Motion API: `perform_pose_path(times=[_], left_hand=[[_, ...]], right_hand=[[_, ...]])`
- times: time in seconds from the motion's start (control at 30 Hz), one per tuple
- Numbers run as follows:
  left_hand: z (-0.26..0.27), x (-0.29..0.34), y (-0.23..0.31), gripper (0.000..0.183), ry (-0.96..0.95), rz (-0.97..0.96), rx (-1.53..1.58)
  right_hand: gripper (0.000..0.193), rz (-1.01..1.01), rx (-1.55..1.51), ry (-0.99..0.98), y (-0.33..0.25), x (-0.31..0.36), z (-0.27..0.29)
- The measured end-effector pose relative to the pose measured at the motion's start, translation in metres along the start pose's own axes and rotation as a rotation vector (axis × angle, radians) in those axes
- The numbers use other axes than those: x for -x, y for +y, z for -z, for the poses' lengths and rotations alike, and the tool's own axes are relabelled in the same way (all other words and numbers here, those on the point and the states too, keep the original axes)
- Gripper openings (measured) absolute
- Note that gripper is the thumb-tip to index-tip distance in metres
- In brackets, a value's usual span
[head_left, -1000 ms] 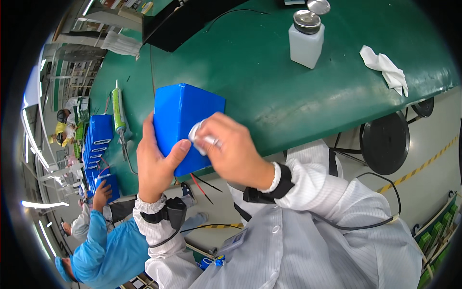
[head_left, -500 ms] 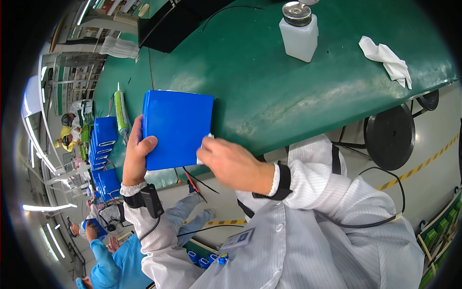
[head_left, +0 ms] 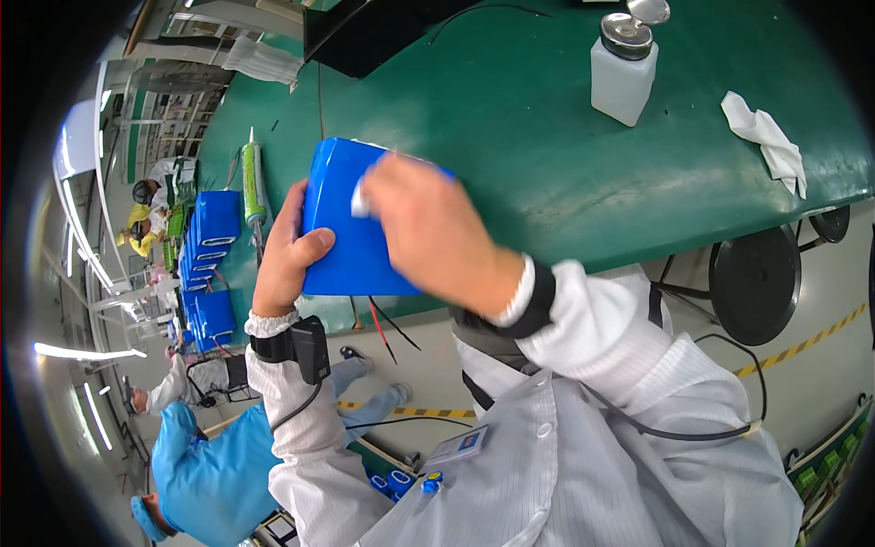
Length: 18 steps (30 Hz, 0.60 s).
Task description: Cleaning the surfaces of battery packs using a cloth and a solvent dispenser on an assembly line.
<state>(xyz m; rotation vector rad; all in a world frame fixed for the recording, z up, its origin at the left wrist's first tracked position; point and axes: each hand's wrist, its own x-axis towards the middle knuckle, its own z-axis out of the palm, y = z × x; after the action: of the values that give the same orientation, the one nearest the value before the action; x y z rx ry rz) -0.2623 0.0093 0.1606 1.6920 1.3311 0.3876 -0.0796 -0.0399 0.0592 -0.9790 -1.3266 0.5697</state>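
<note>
My left hand (head_left: 290,255) grips a blue-wrapped battery pack (head_left: 351,264) by its left edge, with the thumb on its broad face. Red and black wires hang from the lower edge of the pack. Pinched in my right hand (head_left: 433,228) is a small white wipe (head_left: 359,200), pressed against the upper part of the blue face. That hand is slightly blurred and covers the right side of the pack.
On the green table (head_left: 538,155) are a white bottle (head_left: 624,82) with a metal lid, a crumpled white cloth (head_left: 767,141), a green tube (head_left: 252,182), several blue packs (head_left: 217,219) and a black case (head_left: 365,38). A black stool (head_left: 755,283) stands right; a person in blue (head_left: 219,456) is lower left.
My right hand has moved with the wipe from the pack's lower right corner up across its face. The pack is tilted a little differently, and the whole view has shifted.
</note>
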Motion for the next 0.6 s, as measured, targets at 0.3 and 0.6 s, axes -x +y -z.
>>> perform_pose_path(times=[0.3,0.6], left_hand=[[0.003,-0.002,0.001,0.088,-0.012,-0.001,-0.051],[0.004,-0.007,-0.005,0.092,-0.007,0.013,-0.009]], right_hand=[[0.011,0.047,0.103,0.091,0.015,-0.013,0.011],[0.014,-0.107,-0.134,-0.516,-0.008,0.088,0.017]])
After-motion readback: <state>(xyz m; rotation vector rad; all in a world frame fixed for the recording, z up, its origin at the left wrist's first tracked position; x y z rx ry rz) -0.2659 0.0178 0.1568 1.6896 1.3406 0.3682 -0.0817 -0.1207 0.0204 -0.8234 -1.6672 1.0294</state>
